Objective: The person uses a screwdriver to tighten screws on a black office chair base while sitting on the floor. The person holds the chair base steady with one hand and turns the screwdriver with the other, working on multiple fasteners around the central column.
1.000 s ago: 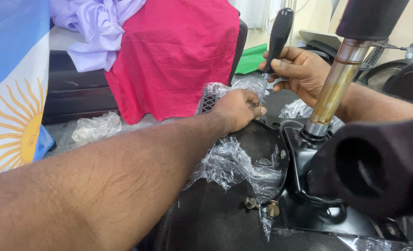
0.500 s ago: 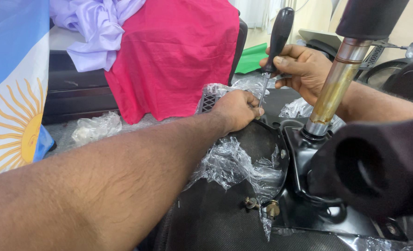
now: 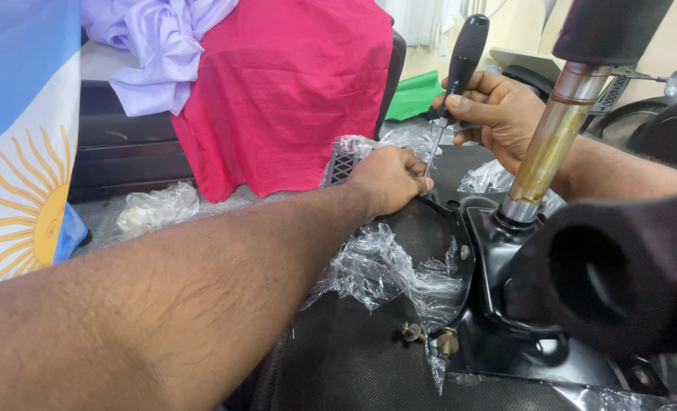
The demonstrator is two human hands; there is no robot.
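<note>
My right hand [image 3: 489,114] grips a screwdriver [image 3: 460,61] with a black handle, its shaft pointing down toward the underside of a black chair seat [image 3: 369,358]. My left hand [image 3: 388,179] rests on the seat's edge right beside the screwdriver tip, fingers curled against the black plate; I cannot tell if they pinch anything. Torn clear plastic wrap [image 3: 388,266] clings to the seat. A metal gas-lift column [image 3: 546,148] rises from the black mechanism plate [image 3: 506,304].
Two brass-coloured bolts [image 3: 430,336] stick up from the seat base. A black tube end [image 3: 613,274] fills the right foreground. A red cloth [image 3: 285,84] and a lilac cloth [image 3: 156,46] drape over dark furniture behind. A blue-and-white flag with a sun [image 3: 19,152] hangs at left.
The screwdriver and my right hand have shifted very slightly; my left hand stays in place on the seat edge.
</note>
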